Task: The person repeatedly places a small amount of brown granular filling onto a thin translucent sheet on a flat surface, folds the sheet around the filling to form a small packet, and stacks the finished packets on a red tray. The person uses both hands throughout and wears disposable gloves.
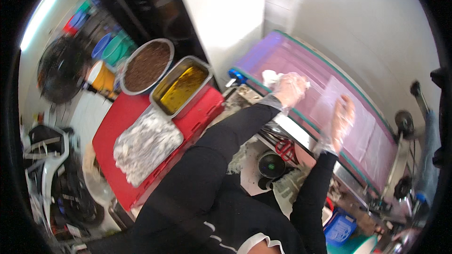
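My left hand [291,88], in a clear plastic glove, presses a crumpled white cloth or tissue [270,77] onto a glass-like work surface [383,151] with a pinkish tint and green edges. Part of the cloth is hidden under the palm. To its right, my right hand [343,120] is also gloved in clear plastic. Its fingers are extended and nothing shows in its grasp. It hovers over or touches thin clear plastic sheets [360,132] lying on that surface; which of the two I cannot tell.
Left of me, a red plastic stand [116,137] holds a metal tray of yellow oil [182,90], a round pot of brown crumbly material [148,67] and a blurred grey-white mottled mass [148,144]. A black fan [60,70] and a motorbike [53,162] stand beyond. Red-handled scissors [284,150] lie below the work surface.
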`<state>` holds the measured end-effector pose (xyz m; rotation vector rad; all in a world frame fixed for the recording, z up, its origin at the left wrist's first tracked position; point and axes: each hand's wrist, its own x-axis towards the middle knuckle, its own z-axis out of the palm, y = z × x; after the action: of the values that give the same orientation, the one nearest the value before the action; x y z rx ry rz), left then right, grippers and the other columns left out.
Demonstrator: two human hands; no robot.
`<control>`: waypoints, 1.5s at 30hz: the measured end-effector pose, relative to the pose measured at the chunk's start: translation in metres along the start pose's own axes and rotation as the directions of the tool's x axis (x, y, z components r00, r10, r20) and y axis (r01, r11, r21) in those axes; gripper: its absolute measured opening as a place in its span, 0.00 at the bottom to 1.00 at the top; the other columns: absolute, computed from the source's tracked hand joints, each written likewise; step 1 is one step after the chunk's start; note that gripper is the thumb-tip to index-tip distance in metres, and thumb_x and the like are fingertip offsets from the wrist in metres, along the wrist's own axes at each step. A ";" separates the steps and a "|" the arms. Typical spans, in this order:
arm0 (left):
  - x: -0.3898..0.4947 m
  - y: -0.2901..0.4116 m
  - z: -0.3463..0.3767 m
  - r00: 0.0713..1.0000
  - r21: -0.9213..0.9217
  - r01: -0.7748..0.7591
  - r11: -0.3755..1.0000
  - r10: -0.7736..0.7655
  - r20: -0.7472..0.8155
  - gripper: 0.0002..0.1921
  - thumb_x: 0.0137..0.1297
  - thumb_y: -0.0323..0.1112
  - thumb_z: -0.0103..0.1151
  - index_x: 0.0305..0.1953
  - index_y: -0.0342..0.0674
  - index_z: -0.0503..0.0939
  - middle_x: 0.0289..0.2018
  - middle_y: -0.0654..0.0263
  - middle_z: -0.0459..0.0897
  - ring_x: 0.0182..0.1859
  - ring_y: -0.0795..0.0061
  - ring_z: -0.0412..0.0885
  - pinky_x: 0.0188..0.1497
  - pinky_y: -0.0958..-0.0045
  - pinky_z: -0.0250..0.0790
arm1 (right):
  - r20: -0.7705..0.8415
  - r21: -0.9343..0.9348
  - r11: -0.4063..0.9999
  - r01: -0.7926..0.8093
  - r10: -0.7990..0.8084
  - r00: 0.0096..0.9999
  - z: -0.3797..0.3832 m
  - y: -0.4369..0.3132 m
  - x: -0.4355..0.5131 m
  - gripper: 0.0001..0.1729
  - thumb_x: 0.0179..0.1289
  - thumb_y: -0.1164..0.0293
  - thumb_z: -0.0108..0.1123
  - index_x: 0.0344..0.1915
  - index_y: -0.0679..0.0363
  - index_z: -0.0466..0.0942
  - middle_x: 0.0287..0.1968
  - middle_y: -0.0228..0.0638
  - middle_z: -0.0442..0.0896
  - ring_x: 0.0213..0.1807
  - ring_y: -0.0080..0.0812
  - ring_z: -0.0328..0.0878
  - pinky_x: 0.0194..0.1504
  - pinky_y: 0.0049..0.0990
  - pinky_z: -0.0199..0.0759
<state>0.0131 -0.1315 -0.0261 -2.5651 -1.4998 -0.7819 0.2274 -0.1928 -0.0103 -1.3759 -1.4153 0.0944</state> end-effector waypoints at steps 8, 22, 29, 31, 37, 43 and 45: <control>-0.054 -0.022 -0.143 0.792 -0.917 0.376 0.131 -0.559 0.245 0.10 0.72 0.36 0.62 0.49 0.40 0.83 0.35 0.67 0.86 0.38 0.71 0.86 0.42 0.71 0.79 | 0.062 -0.135 0.991 -0.010 0.018 0.998 -0.002 0.041 0.007 0.18 0.75 0.66 0.63 0.59 0.61 0.82 0.58 0.40 0.86 0.58 0.38 0.82 0.62 0.37 0.73; -0.401 0.016 -0.486 -0.077 -0.431 0.712 0.554 -0.549 -0.832 0.14 0.75 0.39 0.62 0.54 0.38 0.83 0.39 0.68 0.87 0.39 0.76 0.83 0.40 0.72 0.75 | 0.042 0.061 0.990 -0.129 0.127 0.991 -0.002 -0.009 -0.006 0.21 0.78 0.64 0.57 0.61 0.68 0.80 0.62 0.48 0.83 0.63 0.43 0.79 0.68 0.40 0.69; -0.608 -0.007 -0.512 0.013 0.063 0.984 -0.165 -0.288 -0.958 0.16 0.75 0.47 0.60 0.47 0.38 0.82 0.38 0.45 0.87 0.41 0.40 0.86 0.41 0.50 0.75 | 0.047 0.065 0.995 -0.079 0.076 0.996 -0.001 -0.013 -0.009 0.20 0.78 0.64 0.58 0.59 0.67 0.82 0.60 0.47 0.85 0.62 0.43 0.81 0.67 0.38 0.71; -0.626 -0.007 -0.483 -0.091 0.261 0.836 -0.483 -0.591 -0.802 0.21 0.77 0.52 0.55 0.46 0.36 0.83 0.41 0.46 0.88 0.44 0.42 0.87 0.45 0.50 0.79 | 0.040 0.119 0.991 -0.068 0.063 0.997 0.000 -0.007 -0.010 0.20 0.77 0.64 0.59 0.59 0.68 0.82 0.60 0.47 0.84 0.61 0.42 0.81 0.67 0.38 0.70; -0.501 -0.070 -0.433 0.063 0.115 0.993 -0.014 -0.767 -0.639 0.29 0.75 0.56 0.55 0.62 0.38 0.81 0.56 0.45 0.85 0.61 0.46 0.82 0.66 0.52 0.71 | 0.062 0.334 0.936 -0.112 0.097 0.993 0.006 -0.008 -0.024 0.19 0.78 0.72 0.55 0.64 0.65 0.76 0.64 0.44 0.78 0.69 0.38 0.72 0.72 0.38 0.64; -0.306 -0.206 -0.384 0.694 0.144 0.719 0.680 -0.687 -0.214 0.28 0.73 0.55 0.60 0.61 0.37 0.82 0.60 0.51 0.85 0.63 0.57 0.81 0.66 0.60 0.71 | 0.101 0.340 0.913 -0.225 0.203 0.974 0.008 -0.039 -0.034 0.18 0.80 0.73 0.53 0.64 0.62 0.75 0.66 0.38 0.75 0.72 0.34 0.67 0.76 0.38 0.56; -0.268 -0.259 -0.345 0.663 0.204 0.739 0.642 -0.747 -0.050 0.33 0.70 0.60 0.61 0.62 0.35 0.81 0.60 0.50 0.84 0.65 0.56 0.80 0.68 0.60 0.70 | 0.058 0.338 0.923 -0.185 0.176 0.983 0.009 -0.041 -0.038 0.17 0.79 0.73 0.53 0.64 0.62 0.76 0.65 0.38 0.76 0.70 0.33 0.69 0.75 0.38 0.58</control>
<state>-0.4431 -0.3150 0.1013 -1.7464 -2.5411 -0.5566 0.1839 -0.2285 -0.0090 -1.2126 -1.2211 0.4608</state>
